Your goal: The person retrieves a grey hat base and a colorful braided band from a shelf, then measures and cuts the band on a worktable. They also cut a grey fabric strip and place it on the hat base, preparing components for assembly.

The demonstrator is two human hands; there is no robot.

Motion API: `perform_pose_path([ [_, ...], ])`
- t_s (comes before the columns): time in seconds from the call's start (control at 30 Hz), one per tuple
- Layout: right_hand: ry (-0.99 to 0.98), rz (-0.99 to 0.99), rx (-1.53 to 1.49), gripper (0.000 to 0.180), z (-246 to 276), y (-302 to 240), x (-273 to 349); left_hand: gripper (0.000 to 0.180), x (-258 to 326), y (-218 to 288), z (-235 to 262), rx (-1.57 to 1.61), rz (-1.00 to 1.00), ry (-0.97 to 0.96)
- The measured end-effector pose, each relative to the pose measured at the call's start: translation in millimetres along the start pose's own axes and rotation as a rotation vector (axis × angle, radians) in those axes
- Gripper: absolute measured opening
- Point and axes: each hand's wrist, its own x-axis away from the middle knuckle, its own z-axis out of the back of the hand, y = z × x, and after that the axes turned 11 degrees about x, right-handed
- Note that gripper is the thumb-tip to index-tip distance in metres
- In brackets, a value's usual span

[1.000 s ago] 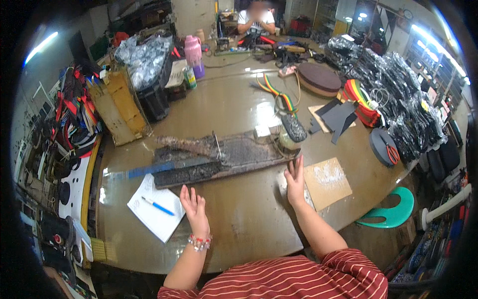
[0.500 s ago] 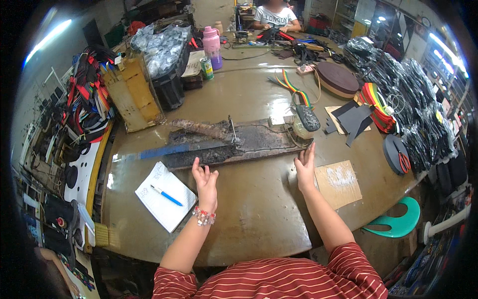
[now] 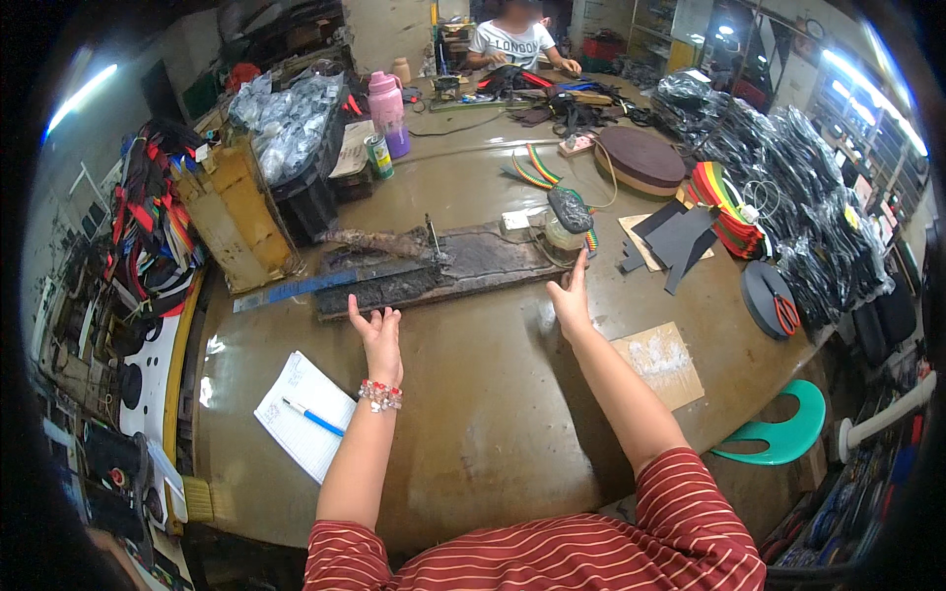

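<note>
A long, dark, grimy board (image 3: 483, 278) lies across the table in front of me. The fingertips of my left hand (image 3: 377, 340), fingers spread, are at its near edge. My right hand (image 3: 570, 298) has its fingers stretched out beside the board's right end, just below a glass jar with a dark, plastic-wrapped top (image 3: 569, 219). Neither hand is wrapped round anything. On the board's left part rest a blue steel ruler (image 3: 320, 287) and a rough brown rod-like piece (image 3: 379, 242); a thin metal pin (image 3: 433, 234) stands upright.
A notebook (image 3: 296, 404) with a blue pen (image 3: 320, 420) lies left of my forearm. Cardboard (image 3: 670, 360), black cut pieces (image 3: 680, 241), a brown webbing roll (image 3: 641, 158) and scissors (image 3: 785, 315) are rightward. A pink bottle (image 3: 386, 103) stands at the back; a person (image 3: 512, 44) sits across.
The board, with the jar and ruler on it, has slid away from me across the table. Both hands have moved forward with it. The view has shifted slightly.
</note>
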Motion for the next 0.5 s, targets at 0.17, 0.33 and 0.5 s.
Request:
perform_pose_path([
  [0.17,-0.027,-0.041,-0.009,0.094,4.8,-11.1,-1.7,0.076,0.5,11.7,7.2,-0.062,0.066,-0.006],
  [0.33,-0.094,-0.201,-0.169,0.062,24.3,-34.5,58.2,0.061,41.6,38.1,24.1,-0.228,0.16,0.005],
  [0.5,-0.277,-0.222,-0.226,0.023,8.0,-30.2,115.0,0.038,68.6,33.1,28.9,-0.154,0.195,-0.195],
])
